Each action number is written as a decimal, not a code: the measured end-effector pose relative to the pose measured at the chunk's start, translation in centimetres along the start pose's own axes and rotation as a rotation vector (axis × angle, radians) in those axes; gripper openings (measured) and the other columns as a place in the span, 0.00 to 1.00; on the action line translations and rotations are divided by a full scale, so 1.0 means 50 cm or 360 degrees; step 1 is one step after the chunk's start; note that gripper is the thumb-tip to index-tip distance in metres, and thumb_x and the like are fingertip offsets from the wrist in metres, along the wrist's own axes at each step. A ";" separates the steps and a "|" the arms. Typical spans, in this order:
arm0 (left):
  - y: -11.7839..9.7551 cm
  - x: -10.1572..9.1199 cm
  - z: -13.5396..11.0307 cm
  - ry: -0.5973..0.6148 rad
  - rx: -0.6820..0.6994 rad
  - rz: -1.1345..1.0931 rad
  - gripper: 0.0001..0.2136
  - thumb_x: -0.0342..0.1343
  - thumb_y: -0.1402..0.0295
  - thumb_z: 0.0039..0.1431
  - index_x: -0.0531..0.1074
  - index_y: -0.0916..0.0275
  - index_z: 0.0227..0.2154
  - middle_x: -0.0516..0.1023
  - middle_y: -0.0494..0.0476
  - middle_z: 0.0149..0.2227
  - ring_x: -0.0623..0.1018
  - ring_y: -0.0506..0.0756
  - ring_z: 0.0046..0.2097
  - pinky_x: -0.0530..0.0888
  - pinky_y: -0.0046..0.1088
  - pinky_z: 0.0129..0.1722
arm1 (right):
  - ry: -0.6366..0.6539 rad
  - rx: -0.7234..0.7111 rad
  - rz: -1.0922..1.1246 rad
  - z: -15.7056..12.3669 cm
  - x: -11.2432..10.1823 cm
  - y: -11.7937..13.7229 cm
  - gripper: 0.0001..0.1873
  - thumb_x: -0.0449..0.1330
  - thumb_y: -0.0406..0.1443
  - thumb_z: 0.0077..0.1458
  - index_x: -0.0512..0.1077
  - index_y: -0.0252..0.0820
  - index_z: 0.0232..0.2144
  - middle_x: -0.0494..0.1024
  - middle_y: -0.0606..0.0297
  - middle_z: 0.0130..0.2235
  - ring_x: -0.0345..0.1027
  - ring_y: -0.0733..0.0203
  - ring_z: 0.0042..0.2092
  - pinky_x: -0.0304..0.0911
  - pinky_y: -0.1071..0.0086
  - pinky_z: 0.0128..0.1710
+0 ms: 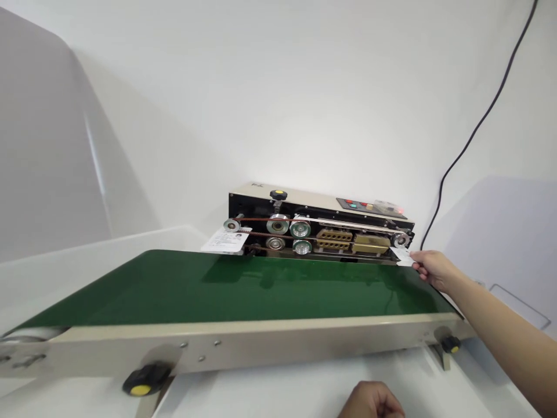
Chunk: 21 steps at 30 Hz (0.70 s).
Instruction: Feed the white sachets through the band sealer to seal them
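Note:
At the right end of a band sealer [313, 203], my right hand [435, 268] pinches a small white packet [402, 256] by its edge. The packet's far side lies against the sealer's entry, below the end pulley [400, 238]. At the sealer's left end, a second white packet [226, 240] with printed text sticks out, above the green conveyor belt [195, 290]. My left hand [372, 400] is partly cut off at the bottom of the view, in front of the conveyor. Its fingers are curled in, and whatever they may hold is hidden.
The conveyor's cream front rail [270, 342] runs across the view, with black and yellow knobs [145, 378] on it. Metal rollers [300, 226] and brass blocks [334, 238] are exposed on the sealer. A black cable [483, 113] hangs along the wall at right.

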<state>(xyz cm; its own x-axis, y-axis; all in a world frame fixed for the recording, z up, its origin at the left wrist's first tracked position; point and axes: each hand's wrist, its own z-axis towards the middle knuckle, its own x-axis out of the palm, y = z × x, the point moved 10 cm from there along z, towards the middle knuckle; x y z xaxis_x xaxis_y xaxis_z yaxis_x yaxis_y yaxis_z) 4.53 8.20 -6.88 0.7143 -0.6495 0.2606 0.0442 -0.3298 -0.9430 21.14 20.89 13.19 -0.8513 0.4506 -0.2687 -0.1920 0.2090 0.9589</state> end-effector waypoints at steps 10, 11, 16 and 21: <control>-0.020 0.003 -0.018 -0.0084 -0.0078 -0.0006 0.12 0.64 0.64 0.35 0.67 0.63 0.17 0.69 0.49 0.18 0.66 0.46 0.21 0.60 0.24 0.24 | 0.0096 0.0028 0.0017 -0.023 0.018 0.003 0.09 0.55 0.30 0.54 0.63 0.37 0.23 0.65 0.69 0.15 0.50 0.74 0.14 0.52 0.80 0.11; -0.021 0.003 -0.019 -0.0092 -0.0088 -0.0012 0.12 0.64 0.64 0.35 0.66 0.63 0.17 0.69 0.49 0.18 0.66 0.46 0.21 0.60 0.24 0.24 | 0.0104 0.0023 0.0028 -0.027 0.018 0.007 0.08 0.55 0.30 0.54 0.63 0.37 0.23 0.66 0.69 0.16 0.51 0.73 0.14 0.54 0.79 0.12; -0.020 0.009 -0.024 -0.0065 -0.0106 0.0001 0.12 0.63 0.64 0.39 0.65 0.63 0.20 0.71 0.48 0.18 0.66 0.45 0.20 0.60 0.22 0.22 | 0.0140 -0.0081 0.0124 -0.039 0.007 0.040 0.02 0.55 0.30 0.54 0.66 0.37 0.29 0.70 0.67 0.19 0.57 0.71 0.17 0.61 0.77 0.17; -0.015 0.007 -0.027 -0.0126 -0.0157 0.0030 0.13 0.64 0.64 0.40 0.65 0.63 0.20 0.70 0.47 0.17 0.66 0.45 0.20 0.61 0.21 0.22 | 0.0058 -0.0222 0.0182 -0.048 -0.052 0.059 0.06 0.56 0.28 0.52 0.68 0.38 0.34 0.70 0.67 0.21 0.58 0.71 0.17 0.62 0.75 0.19</control>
<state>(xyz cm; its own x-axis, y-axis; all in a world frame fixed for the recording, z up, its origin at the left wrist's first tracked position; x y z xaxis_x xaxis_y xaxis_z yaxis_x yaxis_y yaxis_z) 3.81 7.28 -5.81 0.7672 -0.6017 0.2221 -0.0360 -0.3861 -0.9217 21.60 18.27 16.93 -0.8882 0.4323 -0.1559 -0.1564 0.0345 0.9871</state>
